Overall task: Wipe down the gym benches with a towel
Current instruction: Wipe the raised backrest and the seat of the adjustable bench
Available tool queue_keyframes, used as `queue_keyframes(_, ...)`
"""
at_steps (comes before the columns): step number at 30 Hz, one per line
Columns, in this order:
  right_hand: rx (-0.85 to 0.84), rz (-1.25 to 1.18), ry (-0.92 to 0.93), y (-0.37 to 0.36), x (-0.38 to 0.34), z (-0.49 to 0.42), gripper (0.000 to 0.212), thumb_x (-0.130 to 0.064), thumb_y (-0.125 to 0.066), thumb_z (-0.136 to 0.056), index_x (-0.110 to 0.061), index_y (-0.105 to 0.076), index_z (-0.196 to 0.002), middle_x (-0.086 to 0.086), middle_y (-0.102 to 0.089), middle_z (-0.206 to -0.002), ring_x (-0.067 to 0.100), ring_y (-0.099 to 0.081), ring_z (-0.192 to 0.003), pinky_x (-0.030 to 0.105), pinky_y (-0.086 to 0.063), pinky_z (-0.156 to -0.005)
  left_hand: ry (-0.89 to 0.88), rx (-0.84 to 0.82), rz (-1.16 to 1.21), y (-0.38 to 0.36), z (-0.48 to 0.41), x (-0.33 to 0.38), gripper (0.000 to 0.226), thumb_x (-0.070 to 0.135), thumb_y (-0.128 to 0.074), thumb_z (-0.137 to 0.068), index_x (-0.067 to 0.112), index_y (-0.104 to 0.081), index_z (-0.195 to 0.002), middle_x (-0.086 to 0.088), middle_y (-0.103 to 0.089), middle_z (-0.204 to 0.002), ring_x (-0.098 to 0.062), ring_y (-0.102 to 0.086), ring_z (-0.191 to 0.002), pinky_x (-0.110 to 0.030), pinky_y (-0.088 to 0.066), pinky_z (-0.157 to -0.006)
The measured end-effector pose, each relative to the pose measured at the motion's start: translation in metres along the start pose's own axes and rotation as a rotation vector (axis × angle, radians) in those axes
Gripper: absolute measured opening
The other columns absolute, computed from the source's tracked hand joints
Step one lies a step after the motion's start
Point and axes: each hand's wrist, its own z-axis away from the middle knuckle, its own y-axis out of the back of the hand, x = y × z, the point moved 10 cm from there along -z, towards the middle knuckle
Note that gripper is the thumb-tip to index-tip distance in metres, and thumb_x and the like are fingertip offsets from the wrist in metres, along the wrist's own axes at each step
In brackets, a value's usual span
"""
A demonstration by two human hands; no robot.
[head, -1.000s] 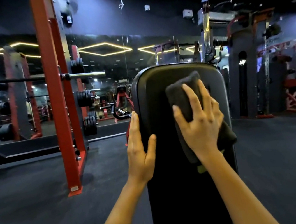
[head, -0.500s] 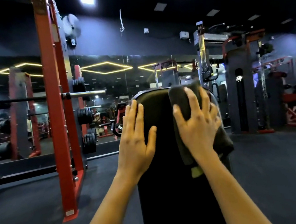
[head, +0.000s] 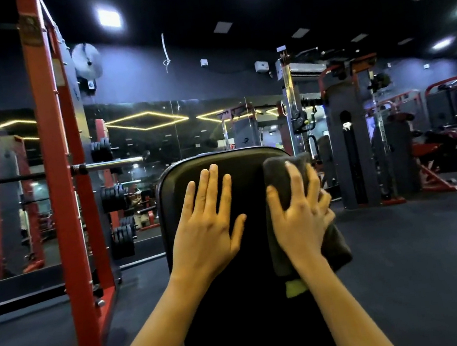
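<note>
A black padded bench back (head: 255, 300) rises upright in front of me, its rounded top edge at mid-frame. My left hand (head: 208, 227) lies flat on the pad's upper left part, fingers straight and spread. My right hand (head: 299, 215) presses a dark grey towel (head: 335, 245) against the pad's upper right edge, with fingers bent over the cloth. The towel hangs down over the pad's right side, and a small yellow-green tag (head: 295, 289) shows below my wrist.
A red power rack (head: 64, 194) with a barbell (head: 110, 165) and stacked weight plates (head: 113, 193) stands to the left. A mirror wall (head: 158, 135) runs behind. Cable machines (head: 351, 142) and red equipment (head: 436, 174) fill the right. Dark rubber floor (head: 420, 249) surrounds the bench.
My left hand moved from the pad's left edge onto its face, near the top. My right hand slid the towel up and right to the pad's top corner. The view tilted upward.
</note>
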Motion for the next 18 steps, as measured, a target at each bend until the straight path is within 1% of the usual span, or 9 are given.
queue_keyframes(3, -0.027, 0.020, 0.206, -0.007, -0.024, 0.003, 0.054, -0.059, -0.033, -0.089, -0.037, -0.035, -0.138, 0.008, -0.037, -0.149, 0.038, -0.042, -0.120, 0.058, -0.034, -0.092, 0.001, 0.019, -0.025, -0.001, -0.002, 0.003, 0.066, 0.044, -0.031, -0.093, 0.002, -0.034, -0.143, -0.023, -0.025, -0.151, -0.035, -0.023, -0.141, -0.044, -0.011, -0.116)
queue_keyframes(5, -0.030, 0.037, 0.279, -0.006, -0.036, -0.016, 0.056, -0.061, -0.032, -0.088, -0.038, -0.036, -0.140, 0.005, -0.036, -0.150, 0.037, -0.041, -0.121, 0.057, -0.035, -0.093, 0.003, 0.028, -0.027, -0.001, -0.001, 0.002, 0.066, 0.044, -0.032, -0.093, 0.002, -0.033, -0.143, -0.023, -0.025, -0.151, -0.034, -0.022, -0.141, -0.044, -0.009, -0.116)
queue_keyframes(6, -0.044, 0.030, 0.251, -0.005, -0.033, -0.027, 0.059, -0.063, -0.030, -0.088, -0.039, -0.035, -0.142, 0.003, -0.032, -0.152, 0.037, -0.039, -0.124, 0.057, -0.033, -0.095, 0.003, 0.030, -0.033, -0.001, -0.001, 0.002, 0.066, 0.045, -0.031, -0.093, 0.002, -0.033, -0.144, -0.023, -0.024, -0.151, -0.034, -0.022, -0.141, -0.043, -0.009, -0.116)
queue_keyframes(8, -0.098, -0.024, 0.074, -0.006, -0.009, -0.040, 0.065, -0.065, -0.026, -0.087, -0.037, -0.030, -0.145, 0.002, -0.023, -0.154, 0.036, -0.033, -0.129, 0.055, -0.030, -0.100, 0.003, 0.026, -0.040, 0.000, 0.000, 0.002, 0.066, 0.046, -0.031, -0.094, 0.003, -0.033, -0.144, -0.023, -0.025, -0.151, -0.035, -0.022, -0.141, -0.044, -0.010, -0.116)
queue_keyframes(10, -0.078, -0.070, -0.120, -0.004, 0.018, -0.033, 0.064, -0.063, -0.027, -0.090, -0.036, -0.025, -0.148, 0.004, -0.021, -0.155, 0.038, -0.033, -0.130, 0.055, -0.030, -0.102, 0.001, 0.024, -0.035, 0.001, -0.001, 0.002, 0.066, 0.045, -0.031, -0.094, 0.003, -0.035, -0.143, -0.023, -0.026, -0.150, -0.035, -0.024, -0.140, -0.045, -0.012, -0.115)
queue_keyframes(11, -0.061, -0.050, -0.153, -0.002, 0.023, -0.020, 0.063, -0.063, -0.027, -0.092, -0.036, -0.024, -0.148, 0.005, -0.020, -0.156, 0.039, -0.033, -0.130, 0.056, -0.030, -0.101, 0.000, 0.022, -0.035, 0.001, -0.001, 0.003, 0.066, 0.045, -0.031, -0.094, 0.002, -0.035, -0.143, -0.024, -0.027, -0.150, -0.036, -0.024, -0.140, -0.045, -0.012, -0.115)
queue_keyframes(12, -0.040, -0.010, -0.123, -0.001, 0.021, -0.005, 0.062, -0.063, -0.027, -0.092, -0.036, -0.024, -0.148, 0.006, -0.021, -0.156, 0.039, -0.034, -0.129, 0.058, -0.032, -0.099, 0.002, 0.019, -0.035, 0.000, -0.001, 0.003, 0.066, 0.045, -0.031, -0.093, 0.002, -0.035, -0.143, -0.024, -0.027, -0.150, -0.036, -0.025, -0.139, -0.045, -0.013, -0.114)
queue_keyframes(16, -0.053, 0.061, 0.238, -0.004, 0.007, 0.046, 0.057, -0.057, -0.038, -0.089, -0.035, -0.035, -0.141, 0.007, -0.034, -0.150, 0.035, -0.045, -0.116, 0.055, -0.041, -0.087, 0.005, 0.027, -0.038, 0.000, -0.001, 0.003, 0.066, 0.044, -0.032, -0.093, 0.001, -0.036, -0.143, -0.026, -0.028, -0.149, -0.038, -0.025, -0.139, -0.045, -0.012, -0.114)
queue_keyframes(18, -0.066, 0.046, 0.242, -0.002, 0.021, 0.045, 0.056, -0.057, -0.040, -0.088, -0.037, -0.036, -0.139, 0.005, -0.034, -0.149, 0.033, -0.045, -0.116, 0.053, -0.041, -0.086, 0.006, 0.026, -0.032, 0.000, -0.001, 0.002, 0.066, 0.044, -0.031, -0.093, 0.001, -0.035, -0.142, -0.026, -0.028, -0.149, -0.038, -0.025, -0.139, -0.045, -0.011, -0.114)
